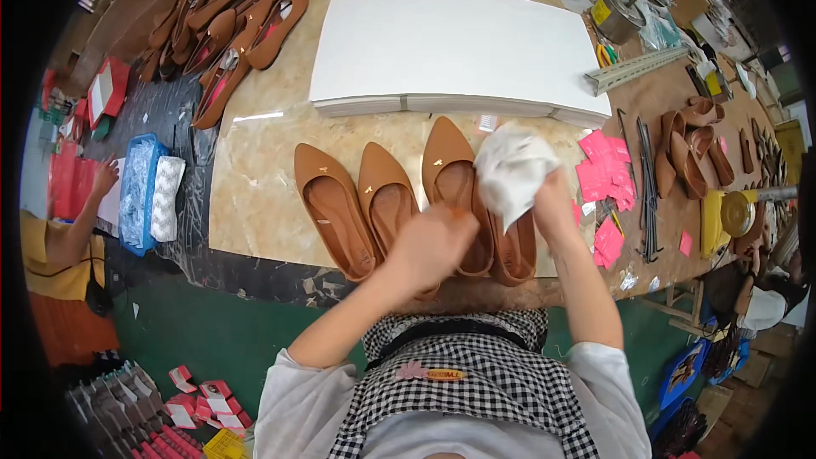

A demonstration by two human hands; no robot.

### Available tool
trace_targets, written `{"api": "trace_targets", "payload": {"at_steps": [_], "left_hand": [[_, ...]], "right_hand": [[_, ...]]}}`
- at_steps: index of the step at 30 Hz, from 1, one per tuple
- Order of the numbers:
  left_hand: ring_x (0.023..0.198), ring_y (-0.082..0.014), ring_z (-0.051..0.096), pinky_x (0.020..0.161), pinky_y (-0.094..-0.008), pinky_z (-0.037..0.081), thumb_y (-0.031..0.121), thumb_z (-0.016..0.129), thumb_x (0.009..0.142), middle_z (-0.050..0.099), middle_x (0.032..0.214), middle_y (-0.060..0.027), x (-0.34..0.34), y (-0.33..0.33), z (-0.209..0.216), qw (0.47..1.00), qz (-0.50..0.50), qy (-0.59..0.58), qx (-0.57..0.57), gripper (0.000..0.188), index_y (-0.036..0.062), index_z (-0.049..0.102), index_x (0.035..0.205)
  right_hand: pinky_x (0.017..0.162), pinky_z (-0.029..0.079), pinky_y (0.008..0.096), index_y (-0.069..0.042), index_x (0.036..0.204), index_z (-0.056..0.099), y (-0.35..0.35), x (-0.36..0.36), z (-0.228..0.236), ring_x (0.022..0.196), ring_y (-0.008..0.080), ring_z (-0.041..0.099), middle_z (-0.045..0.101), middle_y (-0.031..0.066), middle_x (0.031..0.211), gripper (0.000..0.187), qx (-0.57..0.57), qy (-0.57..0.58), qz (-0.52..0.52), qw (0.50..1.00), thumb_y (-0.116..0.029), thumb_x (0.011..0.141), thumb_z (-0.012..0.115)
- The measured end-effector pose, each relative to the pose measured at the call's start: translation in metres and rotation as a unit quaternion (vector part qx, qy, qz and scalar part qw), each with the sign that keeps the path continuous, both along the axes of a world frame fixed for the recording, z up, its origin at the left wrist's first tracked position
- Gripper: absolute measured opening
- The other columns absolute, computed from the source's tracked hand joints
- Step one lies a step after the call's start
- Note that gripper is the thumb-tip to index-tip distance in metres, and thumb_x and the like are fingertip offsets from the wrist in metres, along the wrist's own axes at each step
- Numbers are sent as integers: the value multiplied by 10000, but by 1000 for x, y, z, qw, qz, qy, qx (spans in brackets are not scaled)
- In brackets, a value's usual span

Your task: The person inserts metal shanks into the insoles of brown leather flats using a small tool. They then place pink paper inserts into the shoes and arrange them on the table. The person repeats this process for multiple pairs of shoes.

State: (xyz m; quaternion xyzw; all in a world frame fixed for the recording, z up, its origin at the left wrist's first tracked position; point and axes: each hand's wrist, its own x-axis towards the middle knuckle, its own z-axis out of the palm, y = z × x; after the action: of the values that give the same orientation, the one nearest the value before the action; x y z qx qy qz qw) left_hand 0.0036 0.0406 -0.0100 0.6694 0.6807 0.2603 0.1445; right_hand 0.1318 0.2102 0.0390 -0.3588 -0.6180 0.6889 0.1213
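Four brown pointed flat shoes stand in a row before me, toes away from me: the leftmost shoe [327, 204], the second shoe [387, 187], the third shoe [449, 161] and the rightmost shoe [514, 246]. Small gold ornaments sit on the visible toes. My right hand [554, 202] grips a crumpled white wad [514, 166] of thin paper or cloth, which covers the rightmost shoe's toe. Over the second and third shoes is my left hand [432, 245], curled and blurred by motion. Something small and orange shows at its fingertips, too smeared to name.
Behind the shoes lies a thick stack of white sheets [450, 51]. Brown shoes [229, 21] are piled at the far left. To the right are pink packets [605, 166], dark rods [648, 191] and more shoes [688, 149]. Another person's hand [104, 178] is near a blue basket [140, 191].
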Motion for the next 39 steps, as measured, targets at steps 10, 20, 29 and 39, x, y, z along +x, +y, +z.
{"api": "trace_targets", "payload": {"at_steps": [10, 20, 29, 39], "left_hand": [[731, -258, 658, 793, -363, 464, 272, 634, 864, 674, 730, -129, 54, -3, -1, 1000, 7, 6, -29, 288, 12, 685, 749], [639, -266, 645, 591, -381, 475, 393, 654, 864, 676, 728, -159, 16, 40, 42, 950, -182, 93, -238, 399, 9, 681, 761], [1354, -400, 397, 1098, -631, 298, 433, 587, 939, 502, 1387, -241, -134, 202, -30, 949, 199, 233, 73, 546, 174, 534, 1417], [1135, -275, 551, 919, -435, 451, 157, 683, 758, 657, 1029, -126, 30, 55, 88, 950, -183, -102, 233, 93, 100, 645, 822]], "right_hand": [[710, 507, 399, -84, 1176, 687, -19, -59, -78, 875, 253, 603, 589, 86, 960, 422, 605, -73, 205, 766, -203, 772, 722], [895, 429, 437, -61, 1150, 671, 10, -68, -82, 1053, 323, 568, 630, 142, 1037, 389, 587, -163, 83, 789, -211, 801, 754], [968, 470, 427, -34, 1198, 662, -21, 67, -26, 1168, 330, 560, 643, 123, 1147, 377, 483, -52, 15, 874, -58, 829, 730], [1034, 495, 380, -39, 1424, 488, -44, 62, 26, 1196, 284, 599, 636, 142, 1262, 534, -432, 292, -252, 815, -354, 998, 560]]}}
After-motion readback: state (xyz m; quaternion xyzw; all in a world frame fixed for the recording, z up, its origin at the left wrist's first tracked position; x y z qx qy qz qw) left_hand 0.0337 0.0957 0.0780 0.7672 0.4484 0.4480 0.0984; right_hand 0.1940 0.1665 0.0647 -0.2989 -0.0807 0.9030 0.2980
